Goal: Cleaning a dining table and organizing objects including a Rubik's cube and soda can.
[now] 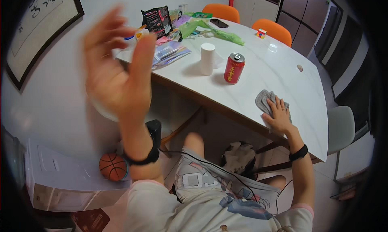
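My right hand [279,115] lies flat on a folded grey cloth [263,101], pressing it against the white marble-look tabletop [257,60] near its front edge. Part of the cloth is hidden under the palm and fingers. Raised high at the left, blurred, my left hand [116,68] has its fingers apart and holds nothing. A red Wanglaoji drink can [234,68] stands upright on the table, left of and beyond the cloth. Beside the can is an upright white paper roll [207,59], with a loose sheet at its side.
Plastic packets [171,53], a black pouch [157,21], a green plastic bag [224,34] and a phone [219,23] crowd the table's far left. Farther right lie a puzzle cube [261,33] and a small beige object [299,68]. A basketball [113,167] rests on a storage box [69,168].
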Demonstrator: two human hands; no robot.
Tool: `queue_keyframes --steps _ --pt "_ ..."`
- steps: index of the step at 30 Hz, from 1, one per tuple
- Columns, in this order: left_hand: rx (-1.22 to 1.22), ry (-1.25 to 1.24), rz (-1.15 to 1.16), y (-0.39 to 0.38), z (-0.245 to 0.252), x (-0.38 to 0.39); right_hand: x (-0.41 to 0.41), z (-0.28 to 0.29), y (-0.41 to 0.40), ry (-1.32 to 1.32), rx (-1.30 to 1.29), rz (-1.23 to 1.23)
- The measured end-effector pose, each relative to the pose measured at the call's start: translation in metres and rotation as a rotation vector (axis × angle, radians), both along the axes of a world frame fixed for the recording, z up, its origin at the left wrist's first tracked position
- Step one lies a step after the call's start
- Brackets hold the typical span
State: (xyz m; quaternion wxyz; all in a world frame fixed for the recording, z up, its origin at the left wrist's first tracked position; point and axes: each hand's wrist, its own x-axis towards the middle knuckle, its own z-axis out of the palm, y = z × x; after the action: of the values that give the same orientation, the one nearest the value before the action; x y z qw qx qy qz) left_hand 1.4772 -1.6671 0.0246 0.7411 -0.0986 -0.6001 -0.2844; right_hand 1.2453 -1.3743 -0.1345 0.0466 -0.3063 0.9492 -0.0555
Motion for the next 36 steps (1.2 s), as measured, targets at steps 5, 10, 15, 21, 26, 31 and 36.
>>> queue_keyframes --steps 5,10,15,21,26,31,36 --pt "0.226 -0.721 0.469 -0.135 -0.124 -0.067 0.014 0.004 -0.014 -0.017 0.048 0.008" --pt "0.264 -1.122 0.746 -0.166 -0.167 -0.121 0.016 0.004 -0.007 -0.002 0.053 -0.018" --pt "0.550 -1.369 0.657 -0.209 -0.152 -0.147 0.009 0.003 -0.011 -0.010 0.057 -0.040" --pt "0.224 -1.191 0.843 -0.248 -0.177 -0.143 -0.013 0.003 -0.031 -0.016 0.075 -0.023" --pt "-0.104 -1.681 0.655 -0.212 -0.171 -0.140 -0.030 0.005 -0.040 -0.043 0.127 -0.044" --pt "0.062 -1.749 0.701 -0.236 -0.168 -0.151 -0.039 0.006 -0.058 -0.055 0.140 -0.040" --pt "0.086 -1.458 0.815 -0.215 -0.174 -0.177 -0.047 0.005 -0.067 -0.039 0.138 -0.050"
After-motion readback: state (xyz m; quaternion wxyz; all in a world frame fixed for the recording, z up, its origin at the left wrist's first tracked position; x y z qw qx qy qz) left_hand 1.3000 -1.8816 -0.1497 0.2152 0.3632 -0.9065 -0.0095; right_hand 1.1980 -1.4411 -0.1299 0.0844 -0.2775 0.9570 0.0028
